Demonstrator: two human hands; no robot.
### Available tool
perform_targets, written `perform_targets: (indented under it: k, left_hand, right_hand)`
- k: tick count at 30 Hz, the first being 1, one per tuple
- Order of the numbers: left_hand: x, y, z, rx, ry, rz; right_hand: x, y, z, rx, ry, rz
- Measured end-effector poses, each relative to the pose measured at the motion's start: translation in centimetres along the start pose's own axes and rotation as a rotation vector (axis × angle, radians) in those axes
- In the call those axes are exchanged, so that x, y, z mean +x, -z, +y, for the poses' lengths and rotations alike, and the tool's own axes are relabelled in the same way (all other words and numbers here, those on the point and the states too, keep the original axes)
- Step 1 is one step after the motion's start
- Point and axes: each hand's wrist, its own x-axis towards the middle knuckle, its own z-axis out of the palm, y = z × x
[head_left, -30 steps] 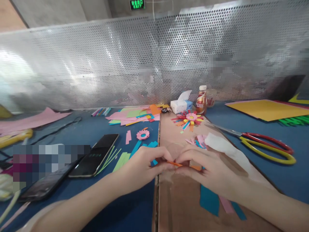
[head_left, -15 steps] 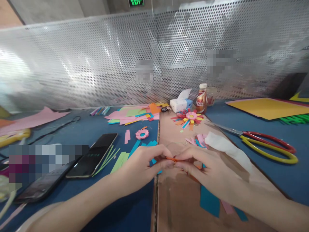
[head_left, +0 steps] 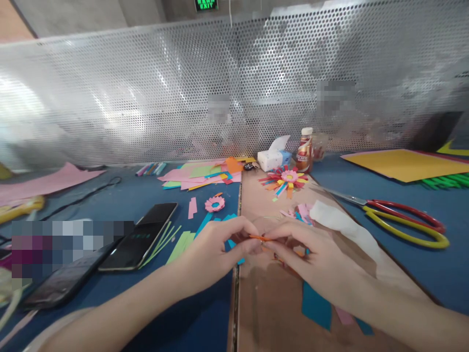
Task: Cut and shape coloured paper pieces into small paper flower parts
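Between the fingertips of both hands is a thin orange paper strip [head_left: 261, 238], seen nearly edge-on. My left hand [head_left: 227, 244] pinches its left end, and my right hand [head_left: 304, 244] pinches the right end. Under and around the hands lie blue paper pieces [head_left: 317, 305] and more scraps partly hidden by my right hand. Beyond my left hand sits a pink paper ring with a fringed edge [head_left: 214, 204]. Farther off, a many-coloured paper flower [head_left: 284, 181] with a pink centre rests on the brown board.
Scissors with red and yellow handles [head_left: 406, 222] lie at right, beside a crumpled tissue [head_left: 344, 225]. A phone [head_left: 141, 239] lies at left near green strips [head_left: 163, 244]. Toward the perforated metal screen [head_left: 146, 98] stand a tissue pack [head_left: 274, 160], a bottle [head_left: 305, 150] and coloured paper sheets [head_left: 198, 176].
The fingertips have shifted slightly on the orange strip, and more of its length shows between them. The rest of the table is as before; the view has moved a little.
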Motion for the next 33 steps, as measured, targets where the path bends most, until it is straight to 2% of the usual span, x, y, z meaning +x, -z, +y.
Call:
perform_targets:
  k: [9,13,21,28,33]
  left_hand:
    - [0.18,-0.06,-0.31,-0.139,0.026,-0.015]
    - [-0.04,-0.15,-0.28,-0.139,0.016,-0.026]
    - [-0.1,-0.03,-0.06,0.002,-0.011,-0.012]
    - [-0.34,-0.19,-0.19,-0.096,0.013,-0.013]
    - [-0.3,-0.27,-0.23,-0.124,0.015,-0.026]
  right_hand:
    - [-0.35,-0.26,-0.05,0.124,-0.168,-0.058]
    - [-0.32,-0.37,-0.03,0.145,-0.166,-0.043]
    - [-0.21,-0.4,-0.26,0.134,-0.166,-0.055]
    - [-0.05,-0.48,-0.4,0.163,-0.134,0.003]
    - [-0.06,-0.53,-0.36,0.172,-0.171,-0.029]
